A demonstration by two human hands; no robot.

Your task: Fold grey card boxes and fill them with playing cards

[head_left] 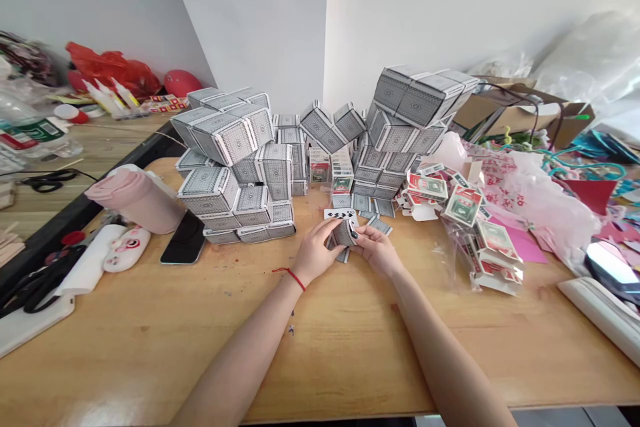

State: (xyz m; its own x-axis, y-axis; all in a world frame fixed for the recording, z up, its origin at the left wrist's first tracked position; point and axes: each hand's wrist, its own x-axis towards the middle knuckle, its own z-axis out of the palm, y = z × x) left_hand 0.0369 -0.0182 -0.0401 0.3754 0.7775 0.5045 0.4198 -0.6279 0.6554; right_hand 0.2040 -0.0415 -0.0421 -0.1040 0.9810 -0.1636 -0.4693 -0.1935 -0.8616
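Note:
Between my two hands is a playing card (343, 233) with a grey patterned back, which looks bent or folded. My left hand (316, 250), with a red string round the wrist, closes on its left side. The fingers of my right hand (374, 248) pinch its right edge. Loose playing cards (379, 224) lie on the table around and under my hands, and one face-up spade card (340, 213) shows just behind them. Beyond stand stacked boxes folded from cards, one group on the left (235, 167) and another on the right (395, 127).
Opened card packs (464, 205) and crumpled plastic bags (520, 180) lie to the right. A phone (183, 238), a pink rolled cloth-like thing (137, 197) and black-handled scissors (55, 277) are on the left. Card packs (343, 183) stand between the stacks.

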